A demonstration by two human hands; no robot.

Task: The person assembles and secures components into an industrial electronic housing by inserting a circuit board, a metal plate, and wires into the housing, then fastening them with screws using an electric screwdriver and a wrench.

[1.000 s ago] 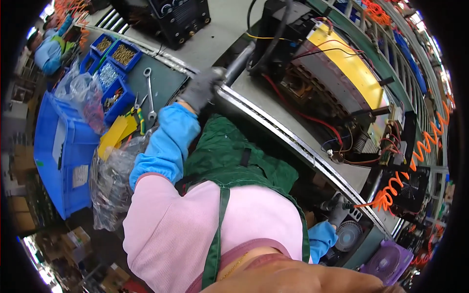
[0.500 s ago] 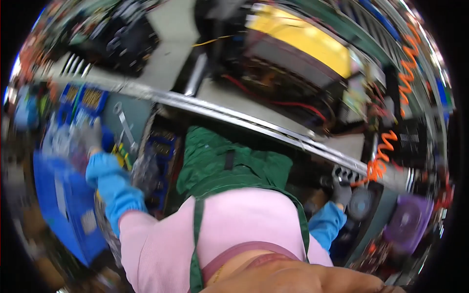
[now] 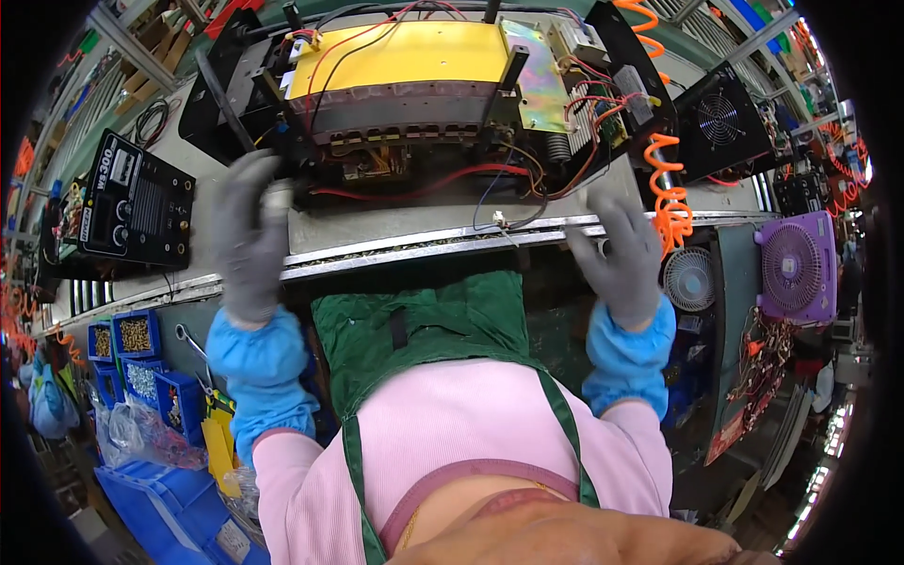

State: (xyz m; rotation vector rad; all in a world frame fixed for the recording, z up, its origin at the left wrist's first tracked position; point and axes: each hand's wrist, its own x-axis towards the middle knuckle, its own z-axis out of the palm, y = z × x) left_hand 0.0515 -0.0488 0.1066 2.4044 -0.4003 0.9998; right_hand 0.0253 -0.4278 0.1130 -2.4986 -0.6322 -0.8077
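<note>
My left hand [image 3: 250, 240], in a grey glove, is raised at the near left corner of an open electrical unit. Its fingers are slightly smeared but stretched forward, with no held thing visible. Over the bench's front rail [image 3: 424, 247], my right hand [image 3: 621, 259] is open, thumb and fingers apart. The electrical unit lies on the bench between and beyond both hands. A yellow sheet [image 3: 405, 58] covers its top, and a shiny metal plate [image 3: 535, 75] sits at its right. A red cable [image 3: 414, 183] runs along its near side; a small white connector [image 3: 499, 219] hangs near the rail.
A black-cased machine [image 3: 132, 202] stands at left, another with a fan grille [image 3: 720, 122] at right. An orange coiled hose [image 3: 669, 202] hangs beside my right hand. Blue bins [image 3: 137, 334] of small fasteners and a wrench [image 3: 193, 344] are lower left; a purple fan [image 3: 796, 266] is far right.
My left hand has come from the bins at left to the unit. My right hand has left the hose end at right and moved up to the rail. The view has turned and sharpened.
</note>
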